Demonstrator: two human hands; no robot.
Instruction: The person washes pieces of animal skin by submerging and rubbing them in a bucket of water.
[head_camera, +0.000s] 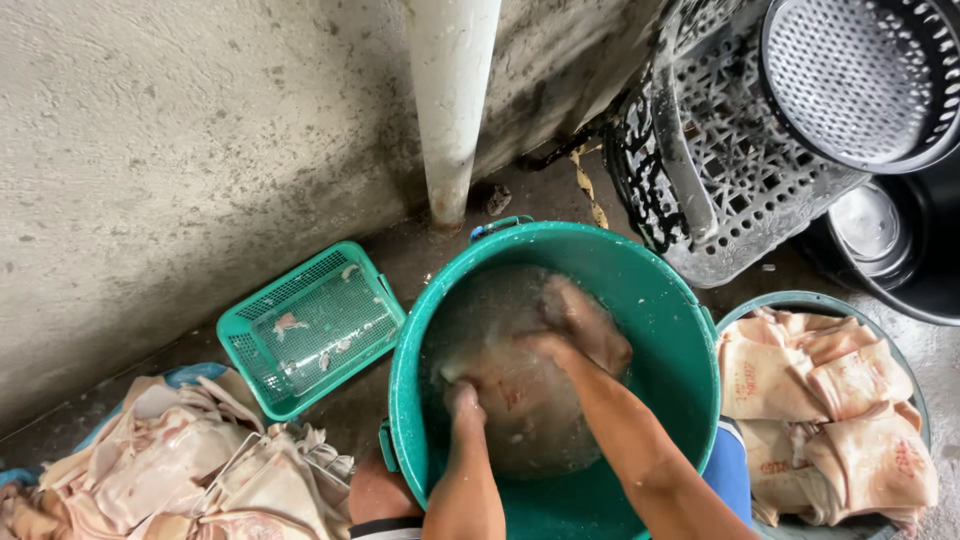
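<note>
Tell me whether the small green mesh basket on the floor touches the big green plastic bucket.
Apart. The head view shows a strip of dark wet floor between the small green mesh basket and the rim of the big green plastic bucket.

We see everything through one camera worn on the person's head, looking steeply down and close in over the green tub (660, 320), which fills the middle of the frame. The forearms enter from the bottom edge, so we face away from the body towards the wall (180, 130) and white pipe (450, 100) at the top. With a single view, nothing overlaps.
</note>
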